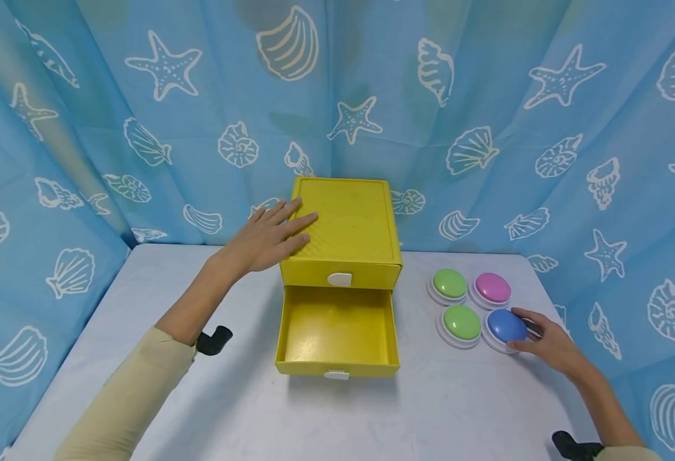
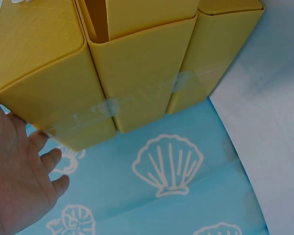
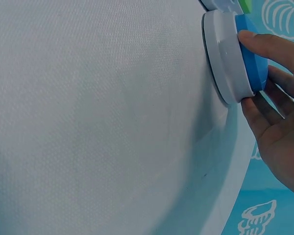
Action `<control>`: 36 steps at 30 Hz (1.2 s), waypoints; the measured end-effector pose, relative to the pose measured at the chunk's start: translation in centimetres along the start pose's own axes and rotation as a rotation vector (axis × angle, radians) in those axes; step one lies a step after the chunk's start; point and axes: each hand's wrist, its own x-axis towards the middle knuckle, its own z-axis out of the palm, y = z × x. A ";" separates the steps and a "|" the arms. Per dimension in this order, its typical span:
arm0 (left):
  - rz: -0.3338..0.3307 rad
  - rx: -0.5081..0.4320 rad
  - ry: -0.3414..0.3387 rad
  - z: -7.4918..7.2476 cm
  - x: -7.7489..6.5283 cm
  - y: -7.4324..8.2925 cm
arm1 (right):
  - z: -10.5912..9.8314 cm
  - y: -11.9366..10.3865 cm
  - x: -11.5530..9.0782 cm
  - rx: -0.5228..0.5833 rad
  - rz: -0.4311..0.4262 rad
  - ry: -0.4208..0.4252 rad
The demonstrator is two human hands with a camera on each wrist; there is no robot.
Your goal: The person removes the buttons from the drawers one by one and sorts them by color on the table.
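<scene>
On the white table stands a yellow drawer unit with its lower drawer pulled out and nothing lying inside. My left hand rests with spread, straight fingers on the unit's top left edge. In the left wrist view, that hand shows beside the unit's side wall. Over at the right, my right hand grips a blue push button with a white base. In the right wrist view, the thumb lies against the blue dome, with the other fingers around the far side.
Close by the blue button sit two green push buttons and a pink one, all on white bases. A blue curtain with white shells and starfish hangs behind the table and along both sides.
</scene>
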 end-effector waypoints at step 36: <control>0.005 -0.002 0.008 0.0 -0.1 0.0 | 2.8 -13.8 -2.8 0.135 -0.281 0.215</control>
